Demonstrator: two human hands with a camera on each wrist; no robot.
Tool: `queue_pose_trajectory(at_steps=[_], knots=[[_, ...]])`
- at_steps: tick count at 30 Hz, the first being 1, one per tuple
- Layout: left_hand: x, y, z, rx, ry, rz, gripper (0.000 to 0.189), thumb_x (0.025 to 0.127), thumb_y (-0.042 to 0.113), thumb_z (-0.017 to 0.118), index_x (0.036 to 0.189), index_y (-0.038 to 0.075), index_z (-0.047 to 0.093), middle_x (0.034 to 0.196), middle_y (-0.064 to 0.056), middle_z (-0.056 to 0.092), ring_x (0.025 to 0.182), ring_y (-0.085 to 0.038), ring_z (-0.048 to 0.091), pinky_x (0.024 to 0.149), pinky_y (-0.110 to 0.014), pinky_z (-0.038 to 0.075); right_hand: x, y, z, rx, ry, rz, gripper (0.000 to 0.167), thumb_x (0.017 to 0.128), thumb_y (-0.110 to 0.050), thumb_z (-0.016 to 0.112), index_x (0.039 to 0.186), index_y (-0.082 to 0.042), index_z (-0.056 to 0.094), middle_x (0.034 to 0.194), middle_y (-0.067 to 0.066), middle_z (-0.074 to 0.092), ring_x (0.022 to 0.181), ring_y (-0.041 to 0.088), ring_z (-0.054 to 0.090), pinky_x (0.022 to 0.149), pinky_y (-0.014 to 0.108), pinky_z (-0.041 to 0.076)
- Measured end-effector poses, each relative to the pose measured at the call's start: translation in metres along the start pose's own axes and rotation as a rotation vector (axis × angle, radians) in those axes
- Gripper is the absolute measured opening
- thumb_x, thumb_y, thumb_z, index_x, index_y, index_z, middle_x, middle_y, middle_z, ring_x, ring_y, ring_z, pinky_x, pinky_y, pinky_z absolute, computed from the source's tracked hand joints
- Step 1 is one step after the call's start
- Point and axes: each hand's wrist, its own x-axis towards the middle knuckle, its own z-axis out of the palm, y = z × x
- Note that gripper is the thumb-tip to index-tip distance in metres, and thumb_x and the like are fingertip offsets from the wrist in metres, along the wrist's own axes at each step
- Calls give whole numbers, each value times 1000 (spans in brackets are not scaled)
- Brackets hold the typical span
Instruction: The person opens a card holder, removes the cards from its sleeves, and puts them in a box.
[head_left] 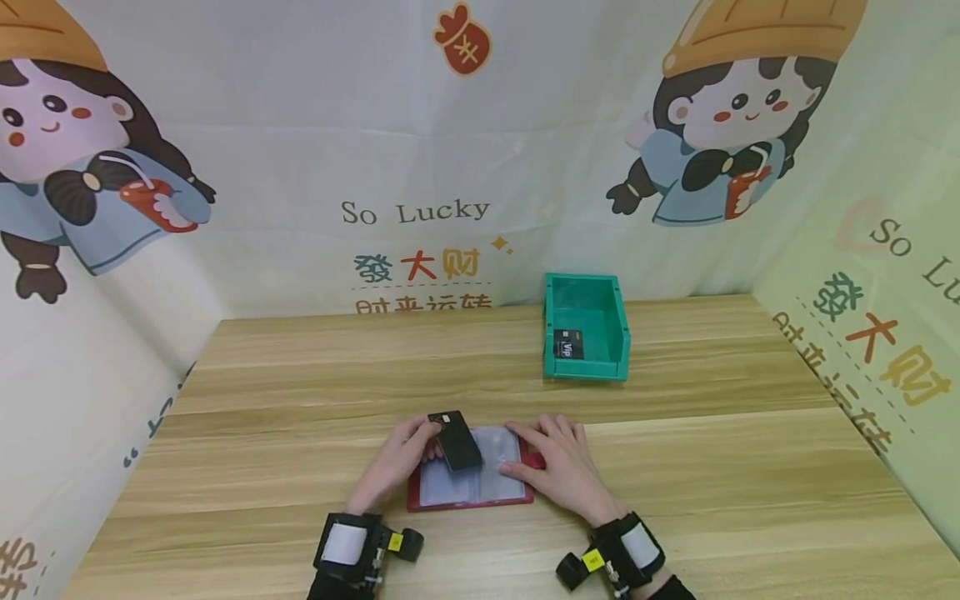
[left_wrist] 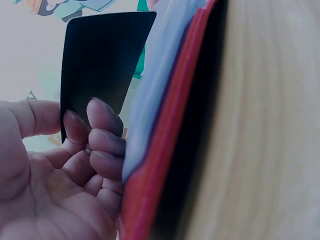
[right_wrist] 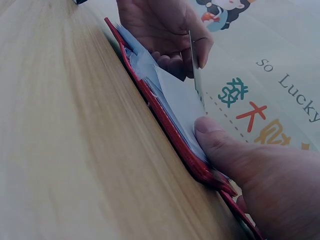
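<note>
A black card point(head_left: 459, 443) is pinched between the thumb and fingers of my left hand point(head_left: 399, 457). In the left wrist view, the card point(left_wrist: 102, 60) stands up from the fingertips. Below it lies an open red card holder point(head_left: 472, 505) with clear plastic sleeves point(head_left: 497, 450). My right hand point(head_left: 564, 467) rests on the holder's right side, thumb on a sleeve and index finger at the far edge. In the right wrist view, the thumb point(right_wrist: 212, 132) touches a pale sleeve point(right_wrist: 175, 92), and the card point(right_wrist: 196, 70) appears nearly edge-on. The other right fingers are mostly hidden there.
A green open-front bin point(head_left: 588, 371) stands at the back of the wooden table point(head_left: 300, 375), right of centre. Inside it lies a black card marked "Vip" point(head_left: 567, 344). A printed cloth point(head_left: 292, 167) rises behind the table and along both sides.
</note>
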Motion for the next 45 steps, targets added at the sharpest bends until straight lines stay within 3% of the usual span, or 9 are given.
queue_pose_trajectory(at_steps=[13, 22, 29, 33, 38, 45], knots=[[0, 2, 4, -115, 79, -18, 24, 109, 8, 42, 90, 2, 56, 77, -3, 56, 70, -14, 50, 66, -23, 42, 0, 0, -1, 11, -3, 1, 57, 90, -44, 81, 139, -17, 69, 99, -2, 53, 96, 17, 41, 86, 40, 24], [0, 2, 4, -171, 102, -25, 23, 112, 12, 36, 107, -2, 53, 82, -6, 62, 71, -13, 54, 64, -23, 46, 0, -1, -1, 17, -2, 4, 56, 90, -43, 81, 138, -16, 70, 97, -3, 52, 95, 16, 40, 86, 39, 24], [-3, 8, 4, -46, -1, -1, 22, 113, 14, 43, 103, -1, 55, 86, -5, 59, 75, -14, 49, 67, -24, 40, 0, 0, 0, 32, 18, -10, 57, 90, -42, 82, 139, -16, 69, 97, -5, 53, 95, 15, 41, 87, 40, 25], [-6, 11, 6, 3, -70, 25, 20, 112, 14, 45, 103, -1, 55, 90, -5, 57, 80, -15, 47, 71, -25, 36, -2, 1, 1, 122, 69, -61, 40, 96, -28, 77, 134, -14, 73, 100, -3, 60, 98, 15, 47, 91, 41, 28], [-7, 14, 12, 62, -82, 63, 21, 111, 14, 50, 97, 0, 57, 90, -7, 58, 81, -14, 47, 73, -26, 35, -3, 2, 4, 268, 171, -114, 22, 105, -13, 61, 119, -11, 78, 95, -4, 65, 98, 16, 54, 90, 40, 28], [-10, 19, 18, 150, -93, 56, 19, 110, 21, 54, 109, 4, 63, 101, -7, 61, 91, -17, 52, 80, -32, 40, -1, -8, 9, 310, 191, -33, 23, 106, -22, 62, 101, -8, 80, 104, 6, 76, 111, 30, 65, 97, 47, 32]])
